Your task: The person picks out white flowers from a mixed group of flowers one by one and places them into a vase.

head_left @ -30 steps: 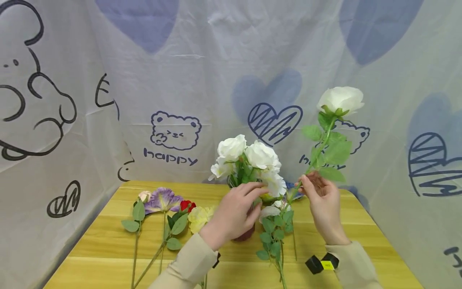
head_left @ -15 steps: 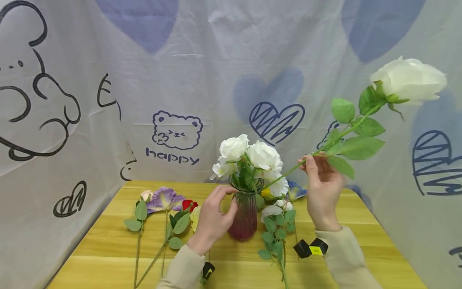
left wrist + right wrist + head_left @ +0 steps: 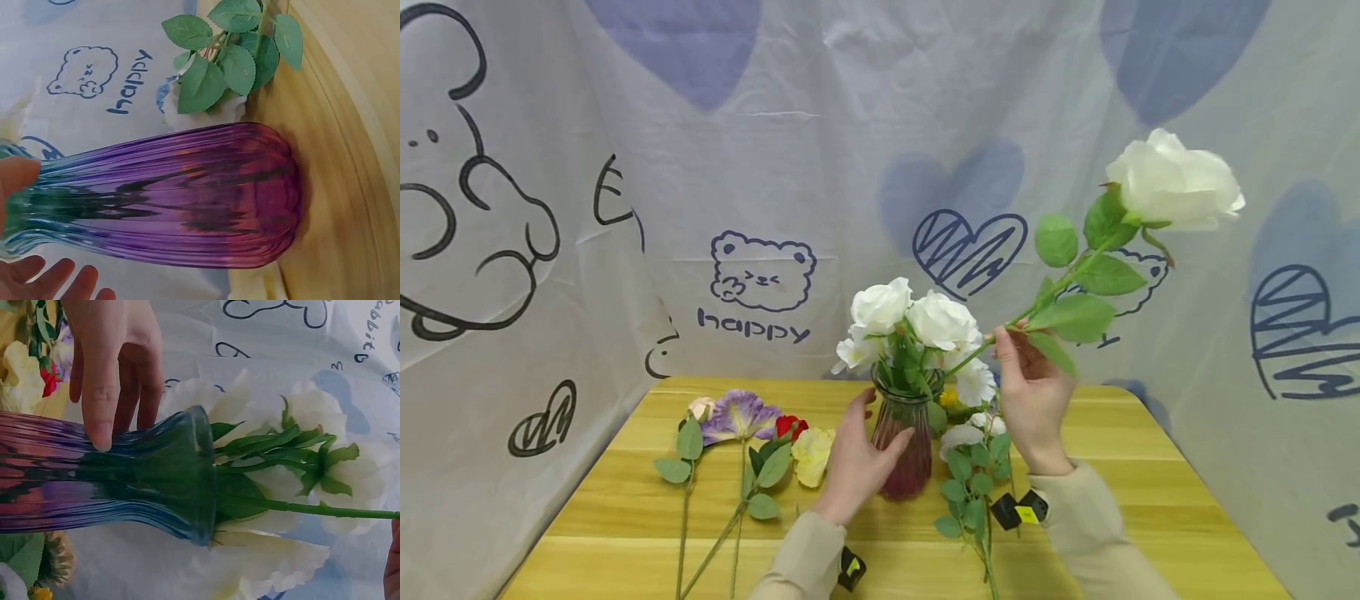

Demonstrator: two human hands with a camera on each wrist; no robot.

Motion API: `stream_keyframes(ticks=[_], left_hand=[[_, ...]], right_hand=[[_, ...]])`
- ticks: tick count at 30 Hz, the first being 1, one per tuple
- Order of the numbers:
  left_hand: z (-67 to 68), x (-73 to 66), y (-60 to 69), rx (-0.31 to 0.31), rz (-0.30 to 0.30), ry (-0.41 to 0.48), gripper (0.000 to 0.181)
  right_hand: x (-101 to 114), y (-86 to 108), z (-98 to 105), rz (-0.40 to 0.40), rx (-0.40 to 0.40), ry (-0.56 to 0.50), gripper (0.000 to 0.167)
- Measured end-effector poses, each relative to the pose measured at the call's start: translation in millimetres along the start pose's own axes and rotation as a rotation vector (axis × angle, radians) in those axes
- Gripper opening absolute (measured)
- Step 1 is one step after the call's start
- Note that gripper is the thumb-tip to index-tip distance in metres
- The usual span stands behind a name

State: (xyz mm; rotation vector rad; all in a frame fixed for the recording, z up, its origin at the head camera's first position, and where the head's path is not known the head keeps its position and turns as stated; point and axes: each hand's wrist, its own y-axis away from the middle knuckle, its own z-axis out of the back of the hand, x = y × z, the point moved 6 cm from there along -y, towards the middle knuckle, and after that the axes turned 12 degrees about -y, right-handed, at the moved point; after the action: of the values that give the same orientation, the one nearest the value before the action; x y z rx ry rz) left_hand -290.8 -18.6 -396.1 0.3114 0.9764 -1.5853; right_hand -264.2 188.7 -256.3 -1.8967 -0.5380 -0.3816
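A ribbed glass vase [image 3: 904,450], blue-green at the neck and purple-pink below, stands upright with several white flowers [image 3: 917,321] in its mouth. My left hand [image 3: 857,462] holds it near the neck, thumb across the front and fingers at the far side, partly hidden. In the left wrist view, the thumb [image 3: 19,172] lies on the vase's upper part. My right hand [image 3: 1033,387] pinches the stem of a long white rose [image 3: 1176,183], which leans to the upper right. In the right wrist view, its green stem [image 3: 331,511] runs to the vase's rim.
Left on the wooden table [image 3: 625,517] lie a purple flower [image 3: 741,417], a red flower [image 3: 790,427], a pale yellow flower [image 3: 812,454] and a pink bud. Right of the vase are leafy green stems [image 3: 977,492] with white blooms. Printed cloth [image 3: 850,125] hangs behind.
My left hand has come down from the flowers to the vase. The white rose has tipped to the right, its stem end now at the vase mouth, and my right hand has shifted left.
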Motion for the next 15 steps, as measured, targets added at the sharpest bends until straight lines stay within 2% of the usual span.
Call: stream_keyframes(ticks=[2, 5, 9, 15], left_hand=[[-4.7, 2.4, -2.1, 0.019, 0.01, 0.005, 0.077], [-10.4, 5.3, -4.3, 0.043, 0.015, -0.006, 0.074], [-15.6, 8.8, -5.5, 0.066, 0.013, -0.017, 0.067], [-20.2, 12.0, -6.6, 0.105, 0.007, -0.004, 0.069]], right_hand=[[-3.5, 1.5, -1.0, -0.013, 0.011, 0.025, 0.013], [-9.1, 3.3, -2.1, -0.037, 0.03, 0.116, 0.017], [-16.7, 5.3, -4.0, -0.07, 0.071, 0.24, 0.014], [-21.5, 6.2, -5.7, -0.049, 0.114, 0.292, 0.011]])
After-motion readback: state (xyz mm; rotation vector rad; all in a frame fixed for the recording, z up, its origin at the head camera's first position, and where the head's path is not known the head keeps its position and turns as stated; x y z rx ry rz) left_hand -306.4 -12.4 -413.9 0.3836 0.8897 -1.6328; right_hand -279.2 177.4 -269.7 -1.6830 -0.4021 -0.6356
